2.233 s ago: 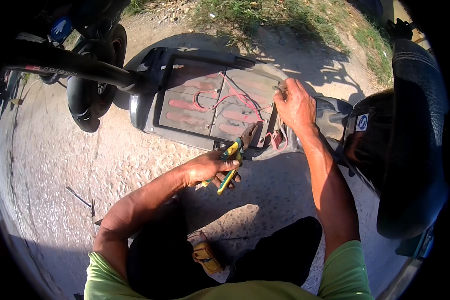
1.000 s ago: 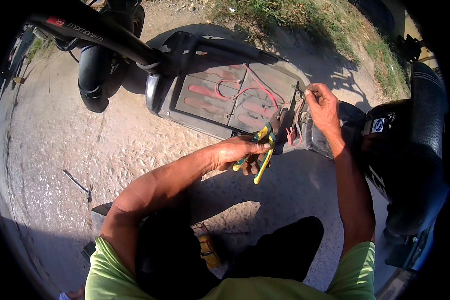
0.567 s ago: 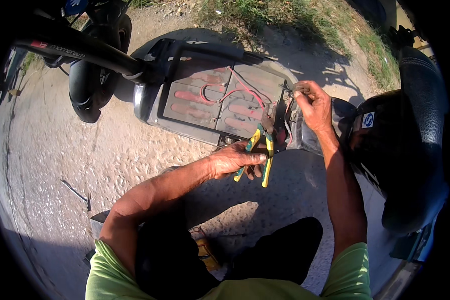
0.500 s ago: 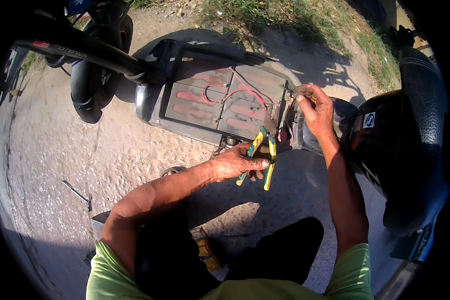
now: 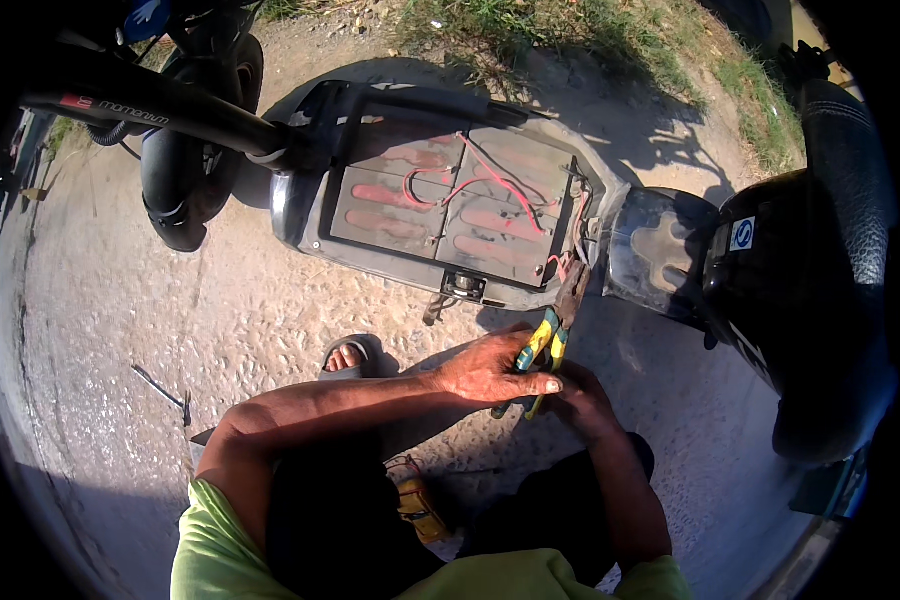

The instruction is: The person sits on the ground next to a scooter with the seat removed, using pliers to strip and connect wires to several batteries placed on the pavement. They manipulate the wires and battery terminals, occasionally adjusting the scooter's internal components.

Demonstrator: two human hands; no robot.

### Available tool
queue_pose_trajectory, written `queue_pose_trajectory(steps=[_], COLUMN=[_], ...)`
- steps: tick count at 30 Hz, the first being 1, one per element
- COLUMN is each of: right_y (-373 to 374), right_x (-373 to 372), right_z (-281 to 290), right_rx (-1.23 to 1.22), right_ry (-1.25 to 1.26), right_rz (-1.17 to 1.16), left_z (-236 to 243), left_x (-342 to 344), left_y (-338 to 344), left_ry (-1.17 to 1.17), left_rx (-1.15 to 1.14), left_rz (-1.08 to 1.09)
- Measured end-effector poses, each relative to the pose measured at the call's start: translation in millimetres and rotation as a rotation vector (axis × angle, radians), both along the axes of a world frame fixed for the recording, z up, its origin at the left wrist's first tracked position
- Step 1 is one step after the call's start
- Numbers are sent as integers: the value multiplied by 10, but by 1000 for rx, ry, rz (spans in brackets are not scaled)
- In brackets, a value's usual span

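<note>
My left hand (image 5: pixel 480 371) is closed on pliers (image 5: pixel 570 296) with yellow and green handles, below the scooter's open battery compartment (image 5: pixel 322 245). The pliers' jaws point up toward its right front corner, near a short red wire (image 5: pixel 556 264); I cannot tell whether they touch it. My right hand (image 5: pixel 582 403) is just right of and behind the left one, at the lower handles; its fingers are hidden. Dusty grey batteries (image 5: pixel 390 205) with red patches fill the compartment, crossed by red wires (image 5: pixel 506 182).
The scooter's front wheel (image 5: pixel 170 170), steering column (image 5: pixel 160 118) and black seat (image 5: pixel 840 220) flank the compartment. A sandaled foot (image 5: pixel 343 358) is below it. A yellow device with leads (image 5: pixel 420 510) lies between my dark-clad legs. A long thin tool (image 5: pixel 160 390) lies left on rough concrete. Grass (image 5: pixel 600 50) borders the back.
My right hand has left the compartment's right end and come down beside the left. The left hand and pliers have moved down and slightly right, uncovering a sandaled foot.
</note>
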State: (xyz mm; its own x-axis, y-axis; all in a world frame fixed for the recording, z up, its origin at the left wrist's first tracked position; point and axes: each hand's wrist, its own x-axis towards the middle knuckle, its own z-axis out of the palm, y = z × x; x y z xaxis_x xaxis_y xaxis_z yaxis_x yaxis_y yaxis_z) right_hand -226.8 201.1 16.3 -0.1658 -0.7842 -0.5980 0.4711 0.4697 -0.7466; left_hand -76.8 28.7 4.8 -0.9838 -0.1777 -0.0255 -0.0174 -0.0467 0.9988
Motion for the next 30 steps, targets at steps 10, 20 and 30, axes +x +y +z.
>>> queue_pose_trajectory(steps=[10, 20, 30], right_y=[-55, -183, -625], right_x=[173, 83, -111], right_z=[-119, -181, 114], right_rx=[-405, -358, -392], right_ry=[-332, -239, -254], right_rz=[-209, -106, -100], left_z=[221, 100, 15], left_x=[-121, -580, -807], left_y=[-415, -1060, -1404], left_ry=[-107, -64, -77], left_rx=[-192, -878, -671], left_rz=[93, 471, 443])
